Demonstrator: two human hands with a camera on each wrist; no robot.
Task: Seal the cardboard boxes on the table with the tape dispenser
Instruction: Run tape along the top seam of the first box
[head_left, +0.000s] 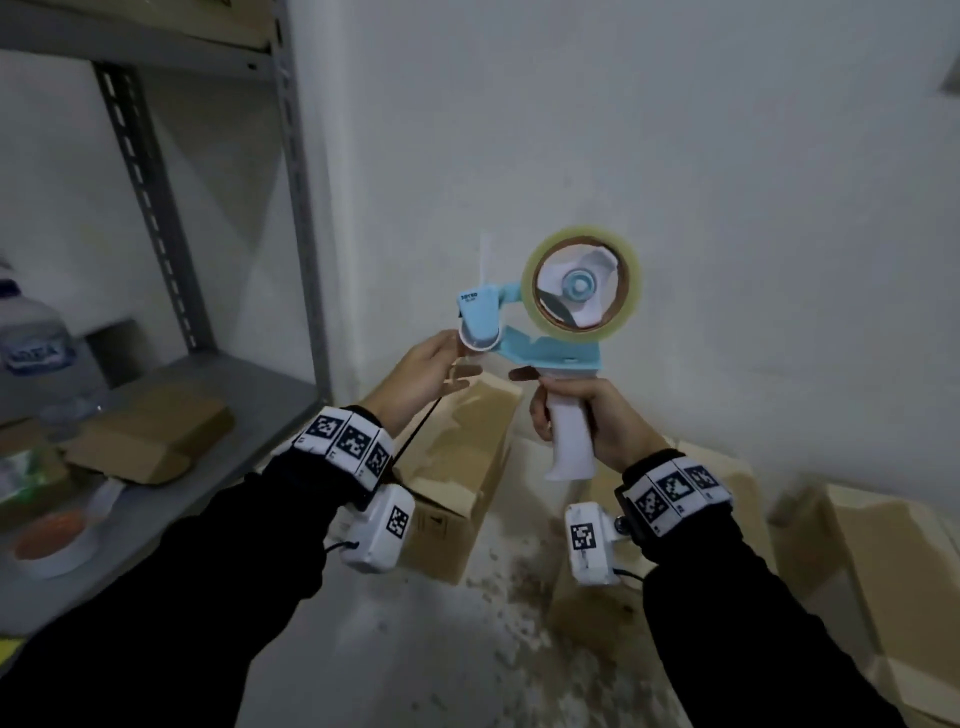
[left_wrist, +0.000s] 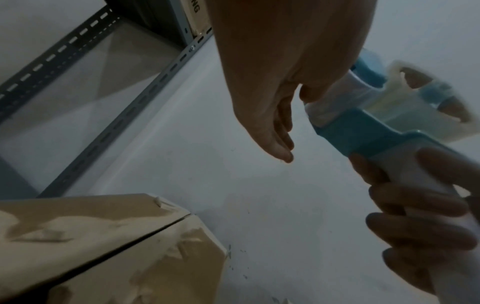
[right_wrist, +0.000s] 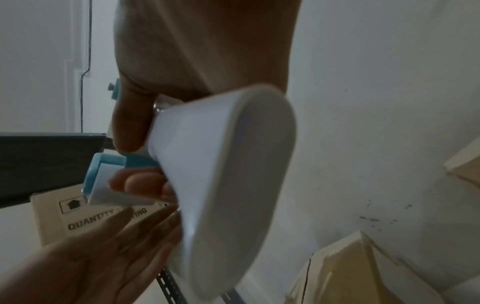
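Observation:
A blue and white tape dispenser (head_left: 550, 353) with a clear tape roll (head_left: 582, 283) is held up in front of the white wall. My right hand (head_left: 550, 410) grips its white handle (right_wrist: 221, 185). My left hand (head_left: 441, 364) reaches to the dispenser's front roller (left_wrist: 327, 115); its fingers (left_wrist: 280, 133) lie straight and touch the roller end. A thin clear strip of tape (head_left: 485, 260) stands up from the dispenser's front end. Below the hands a cardboard box (head_left: 457, 467) lies with its top seam (left_wrist: 109, 244) showing as a dark gap.
More cardboard boxes stand at right (head_left: 883, 571) and behind my right wrist (head_left: 722, 467). A grey metal shelf (head_left: 234, 410) at left holds flat cardboard (head_left: 150, 441), a water bottle (head_left: 31, 343) and a tape roll (head_left: 52, 540). The speckled surface (head_left: 467, 649) lies between the boxes.

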